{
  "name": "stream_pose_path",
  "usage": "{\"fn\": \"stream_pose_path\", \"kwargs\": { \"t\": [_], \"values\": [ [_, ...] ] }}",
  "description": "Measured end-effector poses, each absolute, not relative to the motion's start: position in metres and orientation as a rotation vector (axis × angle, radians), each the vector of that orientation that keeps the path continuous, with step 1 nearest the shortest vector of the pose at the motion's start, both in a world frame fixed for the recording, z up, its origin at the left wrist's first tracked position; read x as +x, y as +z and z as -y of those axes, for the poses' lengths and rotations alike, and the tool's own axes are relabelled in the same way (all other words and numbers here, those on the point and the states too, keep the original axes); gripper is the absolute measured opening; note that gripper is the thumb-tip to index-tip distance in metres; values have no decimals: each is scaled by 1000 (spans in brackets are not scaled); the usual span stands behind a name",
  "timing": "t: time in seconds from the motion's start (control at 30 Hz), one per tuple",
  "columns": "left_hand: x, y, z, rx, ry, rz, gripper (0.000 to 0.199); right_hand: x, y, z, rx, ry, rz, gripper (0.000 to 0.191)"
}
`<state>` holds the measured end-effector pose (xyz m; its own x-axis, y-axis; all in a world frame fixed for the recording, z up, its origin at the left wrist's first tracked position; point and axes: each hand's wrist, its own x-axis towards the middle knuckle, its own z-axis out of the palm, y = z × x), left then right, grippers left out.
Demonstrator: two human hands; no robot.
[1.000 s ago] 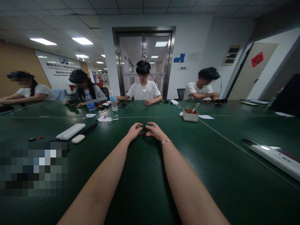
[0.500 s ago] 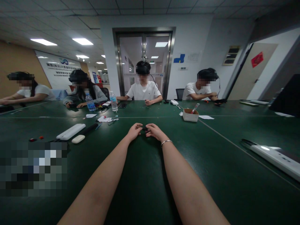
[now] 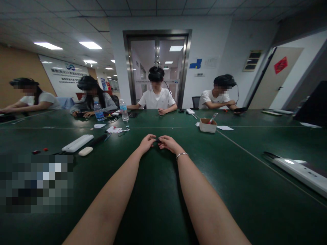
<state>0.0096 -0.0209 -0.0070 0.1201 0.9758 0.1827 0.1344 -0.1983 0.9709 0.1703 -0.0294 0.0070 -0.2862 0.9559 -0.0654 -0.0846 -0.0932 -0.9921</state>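
Note:
Both arms reach forward over the dark green table [image 3: 158, 190], and the hands meet near its middle. A small black object [image 3: 157, 140] sits between my fingertips, too small and too covered to name. My left hand [image 3: 147, 143] pinches it from the left with thumb and fingers together. From the other side, my right hand [image 3: 168, 143] closes its fingers on the same piece; a silver bracelet [image 3: 182, 155] circles that wrist. Most of the object is hidden behind the fingers.
Left of my arms lie a long white device [image 3: 78, 143] and a white oval case [image 3: 86, 151]. Farther off stand two water bottles [image 3: 124, 111] and a small box [image 3: 207, 126] with a tool inside. A white device [image 3: 301, 173] lies at right. Several people sit across.
Both hands stay in nearly the same place around the small black object, with only slight finger movement. The head of the person at right has shifted a little.

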Motion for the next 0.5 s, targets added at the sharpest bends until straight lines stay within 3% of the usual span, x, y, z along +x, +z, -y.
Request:
{"fn": "stream_pose_path", "kwargs": {
  "t": [0.5],
  "values": [
    [6, -12, 17, 1618, 1142, -1157, 30, 173, 6, 31, -965, 1563, 1250, 11]
  ]
}}
